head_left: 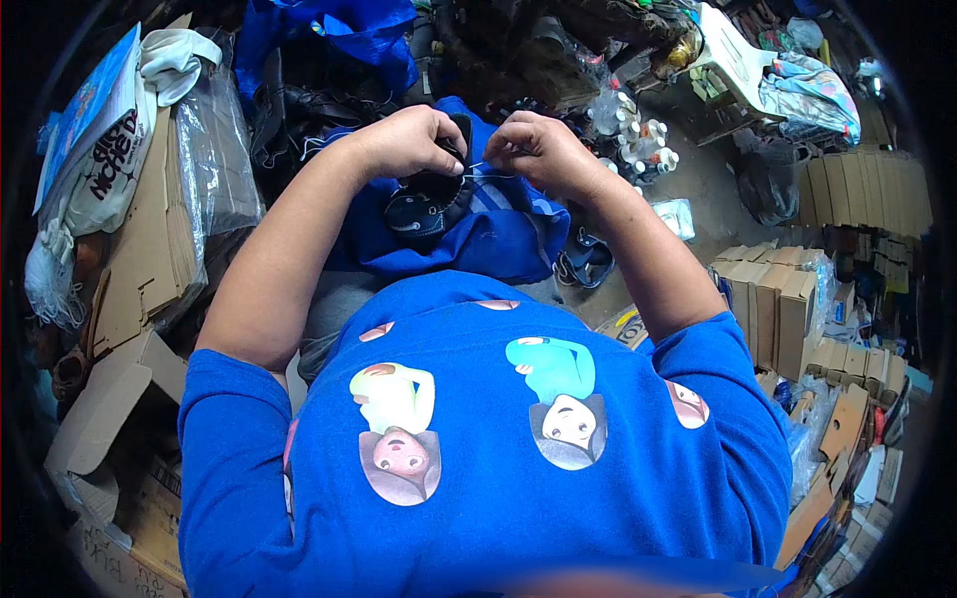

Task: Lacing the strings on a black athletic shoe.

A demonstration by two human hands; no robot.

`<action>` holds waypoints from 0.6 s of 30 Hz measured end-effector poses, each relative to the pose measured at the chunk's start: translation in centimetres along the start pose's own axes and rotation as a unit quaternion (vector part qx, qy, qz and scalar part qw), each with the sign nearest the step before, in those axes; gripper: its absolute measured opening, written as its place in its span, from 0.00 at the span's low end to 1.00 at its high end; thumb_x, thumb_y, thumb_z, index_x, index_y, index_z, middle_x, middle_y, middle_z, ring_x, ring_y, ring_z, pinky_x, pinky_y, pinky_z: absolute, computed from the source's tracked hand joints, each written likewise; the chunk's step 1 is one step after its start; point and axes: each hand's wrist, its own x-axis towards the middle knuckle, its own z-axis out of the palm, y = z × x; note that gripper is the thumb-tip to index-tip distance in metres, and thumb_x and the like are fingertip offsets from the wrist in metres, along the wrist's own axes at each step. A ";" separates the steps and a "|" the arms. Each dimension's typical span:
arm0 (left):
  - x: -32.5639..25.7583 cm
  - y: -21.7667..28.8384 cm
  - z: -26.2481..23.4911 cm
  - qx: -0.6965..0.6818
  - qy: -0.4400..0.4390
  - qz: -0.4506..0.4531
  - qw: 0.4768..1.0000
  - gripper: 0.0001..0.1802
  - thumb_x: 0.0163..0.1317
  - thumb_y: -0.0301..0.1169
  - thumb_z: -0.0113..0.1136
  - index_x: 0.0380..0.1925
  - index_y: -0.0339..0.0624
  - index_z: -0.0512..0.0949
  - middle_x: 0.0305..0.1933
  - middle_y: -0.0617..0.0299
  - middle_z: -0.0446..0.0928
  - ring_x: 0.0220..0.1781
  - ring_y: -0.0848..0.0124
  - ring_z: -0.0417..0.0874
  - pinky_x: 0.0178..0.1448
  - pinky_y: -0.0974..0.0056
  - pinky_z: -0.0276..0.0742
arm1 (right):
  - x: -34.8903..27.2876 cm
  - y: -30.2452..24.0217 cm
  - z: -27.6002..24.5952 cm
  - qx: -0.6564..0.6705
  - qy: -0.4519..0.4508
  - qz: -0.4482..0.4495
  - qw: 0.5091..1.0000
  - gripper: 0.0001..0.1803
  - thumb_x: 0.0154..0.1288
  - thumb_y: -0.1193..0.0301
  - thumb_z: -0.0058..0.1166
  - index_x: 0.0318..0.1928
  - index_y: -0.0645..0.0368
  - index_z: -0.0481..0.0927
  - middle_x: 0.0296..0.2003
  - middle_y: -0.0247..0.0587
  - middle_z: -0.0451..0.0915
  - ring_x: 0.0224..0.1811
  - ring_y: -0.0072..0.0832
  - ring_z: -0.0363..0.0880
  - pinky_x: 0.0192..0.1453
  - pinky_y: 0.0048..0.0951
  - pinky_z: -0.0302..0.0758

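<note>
The left hand (424, 142) pinches the black shoe (417, 214), seemingly steadying it inside the blue cloth's (508, 244) near edge; the right hand (543, 151) grasps white thread (490, 176), apparently for tension.

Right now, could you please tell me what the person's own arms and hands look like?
The left hand and right hand are gloveless, with no watch showing. The forearms are bare. The short sleeves are blue, like the shirt, which is printed with cartoon figures.
</note>
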 end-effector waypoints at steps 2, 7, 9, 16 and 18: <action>0.0 -0.1 0.2 -0.042 -0.004 -0.017 0.999 0.14 0.49 0.30 0.67 0.37 0.38 0.83 0.32 0.59 0.82 0.35 0.71 0.81 0.46 0.67 0.75 | 0.2 -0.2 -0.3 -0.005 -0.009 -0.004 1.000 0.08 0.52 0.75 0.62 0.36 0.54 0.83 0.33 0.40 0.78 0.41 0.34 0.79 0.46 0.31 0.76; -0.1 -0.1 0.1 -0.108 -0.013 -0.048 0.993 0.13 0.50 0.29 0.67 0.37 0.38 0.83 0.32 0.60 0.82 0.35 0.73 0.81 0.45 0.68 0.74 | 0.5 -0.7 -0.2 -0.027 -0.044 -0.049 0.997 0.09 0.52 0.79 0.61 0.36 0.57 0.83 0.33 0.38 0.77 0.38 0.30 0.79 0.44 0.29 0.76; -0.3 0.3 0.0 -0.096 -0.008 -0.048 0.994 0.13 0.50 0.29 0.66 0.38 0.38 0.83 0.32 0.60 0.82 0.36 0.74 0.81 0.45 0.68 0.74 | 0.4 -0.4 0.5 -0.015 -0.034 -0.044 0.998 0.09 0.52 0.78 0.61 0.36 0.57 0.83 0.32 0.37 0.77 0.37 0.30 0.79 0.43 0.28 0.76; -0.5 -1.4 -0.1 -0.153 -0.050 -0.031 0.986 0.15 0.53 0.28 0.64 0.43 0.38 0.82 0.38 0.61 0.78 0.41 0.71 0.78 0.50 0.66 0.73 | -2.1 -0.4 3.6 0.032 0.058 -0.021 0.998 0.09 0.53 0.76 0.62 0.37 0.52 0.83 0.30 0.36 0.76 0.34 0.29 0.79 0.40 0.28 0.76; -0.8 -1.0 -0.4 -0.094 -0.068 -0.007 0.993 0.17 0.55 0.30 0.62 0.46 0.41 0.81 0.41 0.59 0.76 0.45 0.68 0.77 0.53 0.64 0.71 | -2.7 -1.0 3.8 0.010 0.083 -0.021 0.996 0.10 0.53 0.74 0.62 0.38 0.50 0.84 0.30 0.39 0.77 0.33 0.34 0.79 0.38 0.31 0.77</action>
